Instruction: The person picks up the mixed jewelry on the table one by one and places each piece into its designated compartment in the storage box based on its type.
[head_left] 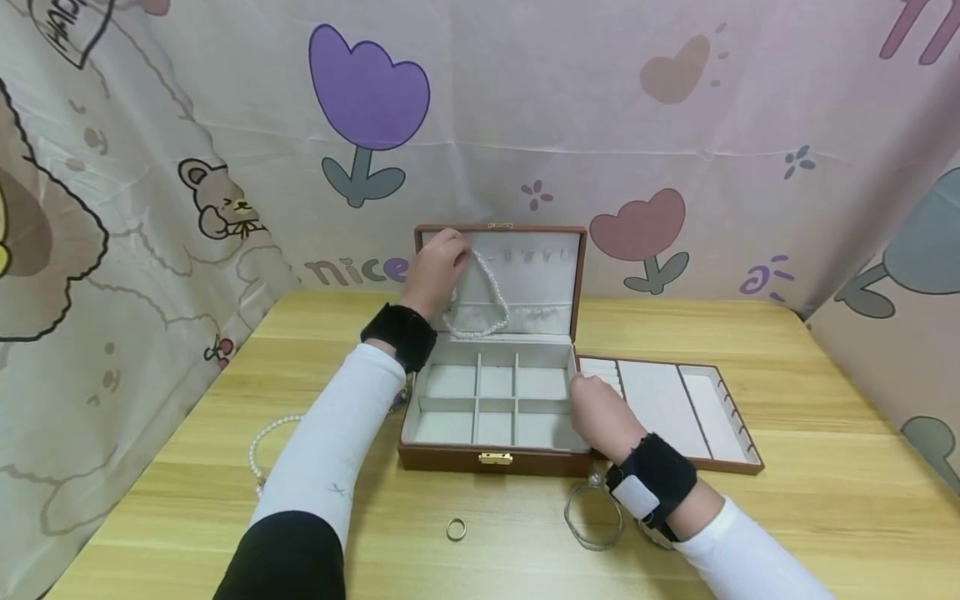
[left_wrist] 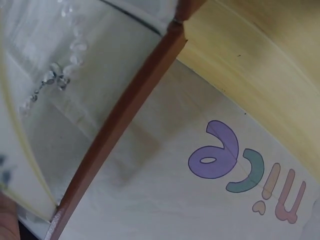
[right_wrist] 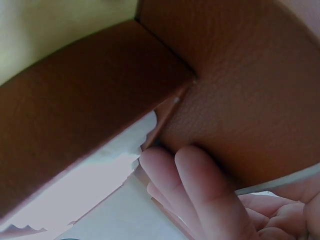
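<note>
A brown jewelry box (head_left: 442, 459) stands with its lid raised, and its pale inside is split into several compartments. At the lid's upper left, my left hand (head_left: 438, 271) pinches a white beaded necklace (head_left: 507, 315), which hangs in a loop before the lining. The left wrist view shows the necklace's beads (left_wrist: 77, 47) and its silvery clasp (left_wrist: 52, 77) beside the lid's brown edge (left_wrist: 117, 112). My right hand (head_left: 606, 414) grips the box's right wall; in the right wrist view its fingers (right_wrist: 200, 185) lie along the brown leather outside (right_wrist: 240, 110).
A divided tray (head_left: 660, 400) lies right of the box. In front are a ring (head_left: 455, 539) and a silvery bangle (head_left: 595, 547), with another round piece partly under the right wrist. A pearl strand (head_left: 253, 450) lies at left, partly behind the left sleeve. A patterned cloth (head_left: 480, 108) hangs behind.
</note>
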